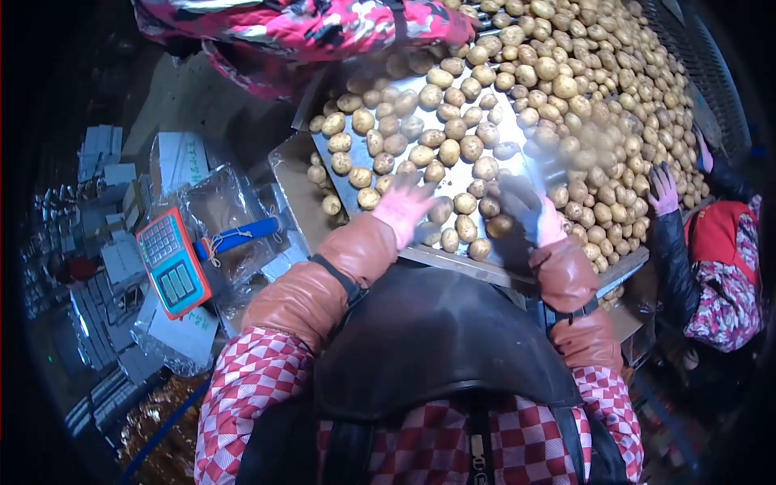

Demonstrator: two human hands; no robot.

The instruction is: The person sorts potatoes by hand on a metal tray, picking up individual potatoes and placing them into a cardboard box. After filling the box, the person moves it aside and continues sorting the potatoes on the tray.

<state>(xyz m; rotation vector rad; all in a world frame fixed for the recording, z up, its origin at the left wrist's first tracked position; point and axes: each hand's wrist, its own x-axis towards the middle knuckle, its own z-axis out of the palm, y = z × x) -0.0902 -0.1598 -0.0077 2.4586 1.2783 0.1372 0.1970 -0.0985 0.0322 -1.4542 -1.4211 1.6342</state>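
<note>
Many potatoes (pixel 470 147) lie loosely spread on a shiny metal sorting surface (pixel 457 179) in front of me. My left hand (pixel 406 208), in a pink glove with darker fingers, reaches over the near left of the surface with fingers apart, among the potatoes. It is smeared by motion, and no potato shows in its grasp. Across from it, my right hand (pixel 529 212), in a pink and dark grey glove, stretches its fingers beside potatoes at the near right edge. Its fingertips are blurred, and its palm side is hidden.
A large potato heap (pixel 598 105) fills the right side. Another person's sleeve (pixel 323 28) reaches in at the top; a co-worker's gloved hand (pixel 664 190) touches the heap at right. An orange-framed scale display (pixel 174 263), blue roll (pixel 242 234) and cardboard box (pixel 295 182) stand left.
</note>
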